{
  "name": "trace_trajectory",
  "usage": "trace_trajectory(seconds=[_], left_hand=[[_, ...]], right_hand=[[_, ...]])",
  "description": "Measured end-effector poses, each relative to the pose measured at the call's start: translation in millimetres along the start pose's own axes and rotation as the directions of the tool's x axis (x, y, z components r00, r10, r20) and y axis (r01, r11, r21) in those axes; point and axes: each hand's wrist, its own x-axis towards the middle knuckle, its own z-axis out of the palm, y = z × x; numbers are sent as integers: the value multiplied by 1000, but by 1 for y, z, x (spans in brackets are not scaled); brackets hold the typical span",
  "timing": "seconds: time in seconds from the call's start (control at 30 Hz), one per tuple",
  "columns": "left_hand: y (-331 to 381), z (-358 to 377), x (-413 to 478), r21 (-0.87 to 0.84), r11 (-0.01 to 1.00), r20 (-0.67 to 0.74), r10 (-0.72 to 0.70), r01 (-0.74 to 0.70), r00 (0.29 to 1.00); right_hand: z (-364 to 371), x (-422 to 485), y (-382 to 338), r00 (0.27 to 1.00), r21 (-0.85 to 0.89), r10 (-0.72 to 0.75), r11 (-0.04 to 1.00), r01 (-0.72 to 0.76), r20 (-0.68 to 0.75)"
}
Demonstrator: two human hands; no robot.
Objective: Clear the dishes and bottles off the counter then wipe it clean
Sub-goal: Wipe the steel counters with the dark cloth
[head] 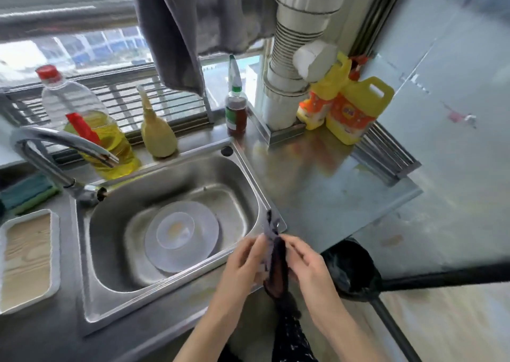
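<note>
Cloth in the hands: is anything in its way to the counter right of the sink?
Nothing visible. The left hand and right hand hold the dark cloth by the front edge of the counter. Only at its back stand two yellow jugs and a brown bottle.

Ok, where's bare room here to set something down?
Bare counter right of the sink, in front of the yellow jugs. Crowded: oil bottle, squeeze bottle and sauce bottle behind the sink, plates inside it, tray at its left. The left hand and right hand hold the cloth.
</note>
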Motion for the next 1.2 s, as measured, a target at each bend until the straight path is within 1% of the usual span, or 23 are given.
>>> trace_trajectory(seconds=[0.07, 0.1, 0.17, 0.2, 0.23, 0.27, 0.33, 0.4, 0.47, 0.53, 0.6, 0.67, 0.73, 0.77, 0.83, 0.9, 0.93, 1.0, 1.03, 1.1, 1.17, 1.2], left_hand=[[-3, 12, 9, -14, 1000, 32, -1, 2, 999], [-5, 21, 14, -15, 1000, 26, 10, -10, 1000], [-10, 39, 27, -29, 999, -24, 23, -23, 999], [-11, 49, 33, -45, 999, -58, 9, -12, 998], [-13, 58, 39, -61, 998, -93, -11, 6, 996], [-14, 67, 46, -77, 997, -128, -35, 25, 991], [-15, 84, 59, -90, 994, -192, -78, 62, 978], [-17, 100, 72, -43, 996, -240, -81, 73, 967], [-21, 113, 86, 67, 995, -309, -48, 72, 950], [-25, 121, 98, 118, 989, -409, -32, 88, 912], [-28, 126, 108, 134, 986, -491, -21, 100, 871], [-25, 136, 115, 143, 984, -514, -19, 107, 858], [-19, 155, 121, 122, 987, -468, -34, 103, 883], [-16, 167, 124, 81, 991, -426, -59, 103, 903], [-16, 187, 133, -107, 984, -312, -167, 140, 935], [-17, 199, 142, -290, 939, -218, -250, 182, 943], [-19, 201, 147, -347, 918, -184, -266, 191, 946], [-22, 202, 155, -410, 888, -109, -274, 208, 955], [-24, 202, 159, -400, 888, -68, -277, 228, 958], [-27, 206, 168, -287, 923, -13, -270, 256, 963], [-31, 211, 176, -122, 957, 16, -265, 265, 964], [-33, 213, 179, 5, 974, 3, -228, 228, 974]], right_hand=[[-12, 4, 1, 999, -148, -47, 988, 49, 12], [-20, 7, 5, 998, -224, -60, 973, 63, 17], [-33, 15, 10, 991, -384, -130, 916, 117, -9], [-42, 21, 13, 990, -412, -139, 904, 118, -21], [-53, 28, 14, 995, -354, -101, 932, 85, -26], [-64, 35, 12, 999, -230, -33, 973, 29, -15], [-89, 53, 10, 994, -20, 97, 995, -96, 55], [-114, 70, 10, 985, 30, 153, 987, -156, 75], [-139, 84, 13, 984, -6, 168, 986, -168, 54], [-163, 95, 14, 990, -79, 140, 987, -139, 0], [-186, 104, 7, 995, -193, 50, 979, -66, -87], [-204, 111, -8, 988, -276, -67, 961, 27, -137], [-213, 113, -16, 984, -319, -153, 940, 118, -86], [-213, 114, -18, 982, -353, -184, 922, 157, -42], [-209, 116, -14, 981, -383, -184, 904, 190, 53], [-206, 119, -7, 978, -446, -165, 871, 206, 129], [-207, 121, -4, 972, -495, -178, 838, 230, 151], [-215, 127, 0, 966, -543, -221, 798, 259, 136], [-222, 131, 1, 966, -534, -237, 806, 255, 103], [-235, 141, 0, 974, -508, -227, 837, 203, 14], [-253, 154, -2, 970, -502, -223, 853, 143, -101], [-263, 160, -4, 959, -509, -236, 851, 127, -157]])
